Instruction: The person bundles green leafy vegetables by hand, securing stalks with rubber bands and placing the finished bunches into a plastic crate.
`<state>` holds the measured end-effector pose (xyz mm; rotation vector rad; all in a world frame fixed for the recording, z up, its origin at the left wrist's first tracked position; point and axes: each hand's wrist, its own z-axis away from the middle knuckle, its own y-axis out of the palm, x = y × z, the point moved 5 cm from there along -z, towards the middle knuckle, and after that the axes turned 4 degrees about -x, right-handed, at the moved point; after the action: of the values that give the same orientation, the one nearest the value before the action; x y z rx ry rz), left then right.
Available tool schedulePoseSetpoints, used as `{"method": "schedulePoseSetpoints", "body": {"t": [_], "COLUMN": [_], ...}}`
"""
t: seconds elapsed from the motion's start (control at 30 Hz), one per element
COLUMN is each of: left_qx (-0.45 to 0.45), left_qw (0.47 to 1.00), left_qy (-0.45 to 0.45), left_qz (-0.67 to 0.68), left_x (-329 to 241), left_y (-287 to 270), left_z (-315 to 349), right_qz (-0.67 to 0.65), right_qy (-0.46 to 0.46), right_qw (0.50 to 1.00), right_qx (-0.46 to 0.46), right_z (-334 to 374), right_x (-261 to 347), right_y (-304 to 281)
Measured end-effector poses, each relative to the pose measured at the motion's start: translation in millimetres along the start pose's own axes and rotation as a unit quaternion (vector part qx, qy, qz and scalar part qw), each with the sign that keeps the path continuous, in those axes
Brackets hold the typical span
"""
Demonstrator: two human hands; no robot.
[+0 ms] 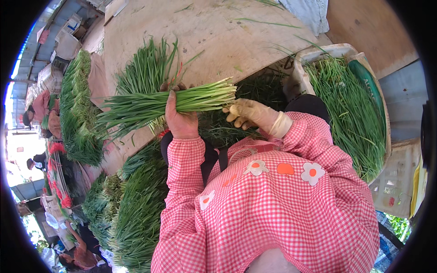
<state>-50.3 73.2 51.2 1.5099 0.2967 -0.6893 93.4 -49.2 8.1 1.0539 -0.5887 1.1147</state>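
A bunch of green garlic chives [205, 96] lies across my left hand [182, 122], whose fingers and thumb are closed round its middle. The leaves fan out to the left and the pale cut ends point right. Close by those ends is my right hand [255, 114], in an off-white glove, its fingers curled in. Whether a stalk is pinched there is too small to tell. Behind the held bunch, more garlic chives [145, 68] rest on the wooden board [214, 41], with a bit of red tie showing beside them.
To my right stands a white crate [300, 68] full of loose chives [346, 118]. Loose dark green leaves [261, 91] lie under the board's edge. Stacked chives [141, 214] sit at lower left, with a longer row [79, 109] beyond. Other people [82, 252] are at far left.
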Motion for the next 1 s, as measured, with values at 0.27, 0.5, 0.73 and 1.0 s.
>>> {"method": "schedulePoseSetpoints", "body": {"t": [0.27, 0.5, 0.73, 1.0], "left_qx": [-0.006, -0.038, 0.086, 0.138], "left_qw": [1.000, 0.988, 0.988, 0.971], "left_qy": [0.017, -0.150, -0.116, -0.134], "left_qz": [-0.012, -0.024, -0.061, -0.140], "left_x": [-4, 9, 26, 21], "left_y": [-6, -18, 18, 12], "left_z": [-3, 6, 24, 22], "right_qz": [-0.260, 0.388, 0.197, 0.366], "right_qy": [-0.135, -0.282, -0.159, -0.220], "right_qw": [0.955, 0.853, 0.967, 0.883], "right_qx": [0.049, -0.207, -0.035, -0.194], "right_z": [35, 51, 24, 41], "right_x": [29, 30, 3, 27], "right_y": [-8, -89, -32, -77]}}
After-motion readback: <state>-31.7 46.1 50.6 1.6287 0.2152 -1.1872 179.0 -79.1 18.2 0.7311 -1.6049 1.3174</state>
